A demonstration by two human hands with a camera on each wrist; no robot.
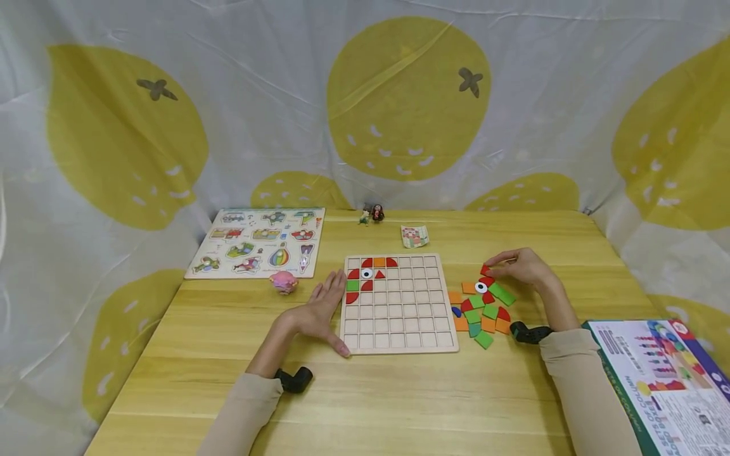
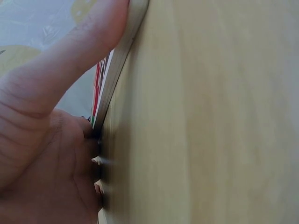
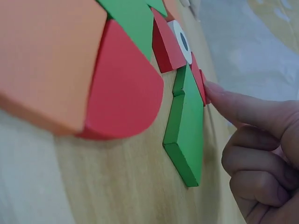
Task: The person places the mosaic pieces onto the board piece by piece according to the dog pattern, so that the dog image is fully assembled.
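Observation:
A square wooden grid board [image 1: 399,316] lies mid-table, with several red, green and orange pieces and a round eye piece [image 1: 367,273] in its upper left cells. My left hand [image 1: 319,313] rests along the board's left edge, fingers spread and thumb at the near left corner. In the left wrist view, the thumb [image 2: 65,60] lies against the board's side. To the right of the board, my right hand [image 1: 521,266] pinches a small red piece [image 1: 485,270] at the far end of a pile of loose pieces [image 1: 490,310]. A green piece [image 3: 184,133] lies just below those fingertips.
At the back left lies a vehicle picture puzzle [image 1: 262,244], with a pink toy [image 1: 283,282] by its near edge. Two small figurines [image 1: 372,214] and a pattern card [image 1: 414,237] are behind the board. A printed box [image 1: 661,380] sits beside the right forearm.

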